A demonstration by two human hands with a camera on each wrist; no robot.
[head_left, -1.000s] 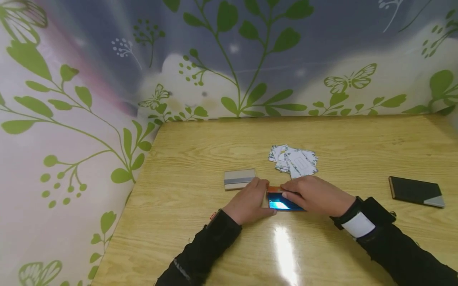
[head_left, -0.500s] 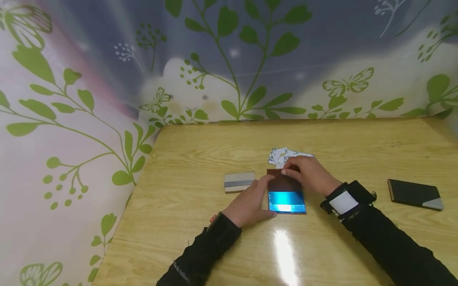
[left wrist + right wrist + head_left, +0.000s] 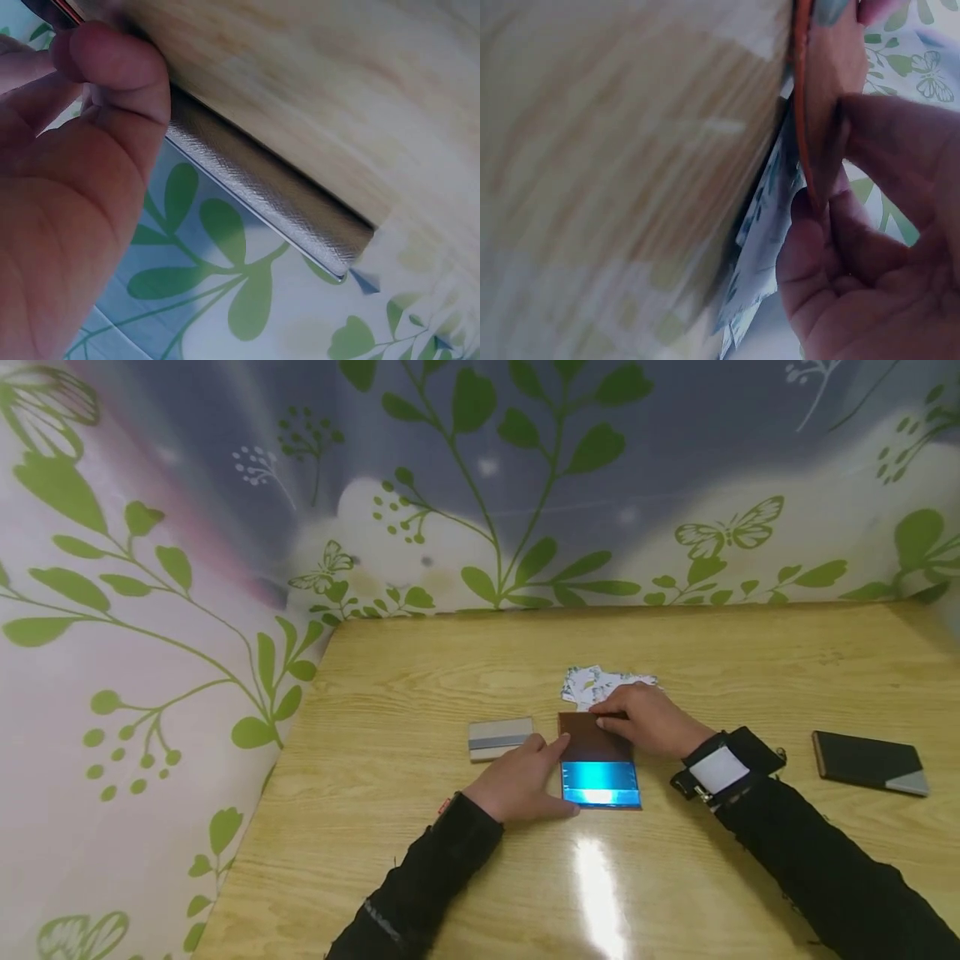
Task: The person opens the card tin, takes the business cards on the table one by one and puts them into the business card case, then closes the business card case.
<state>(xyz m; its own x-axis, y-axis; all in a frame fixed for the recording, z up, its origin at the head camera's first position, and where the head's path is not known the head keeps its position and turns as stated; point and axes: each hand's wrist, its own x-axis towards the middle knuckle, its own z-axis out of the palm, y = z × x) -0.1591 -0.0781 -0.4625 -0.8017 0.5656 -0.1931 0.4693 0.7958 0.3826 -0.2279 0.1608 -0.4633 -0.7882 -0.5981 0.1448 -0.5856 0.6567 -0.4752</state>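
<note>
On the wooden table point(image 3: 420, 693), far left of the group, lies a shut grey card case point(image 3: 501, 738), just beside the left hand point(image 3: 521, 781). Left hand rests at the left edge of the open brown card holder point(image 3: 597, 760), fingers loosely bent, thumb along the near corner; whether it presses or merely touches, I cannot tell. Holder lies at table centre, blue shiny lower half toward the person. Right hand point(image 3: 648, 720) pinches the holder's raised brown flap at the far edge, thumb under, fingers over.

Judgement: hold the base flat with the left hand, so the flap opens without dragging the holder.

Scattered patterned cards point(image 3: 592, 683) are partly covered by the right hand; count unreadable. Black case point(image 3: 870, 762) lies well apart, right. Both wrist views are blurred.
</note>
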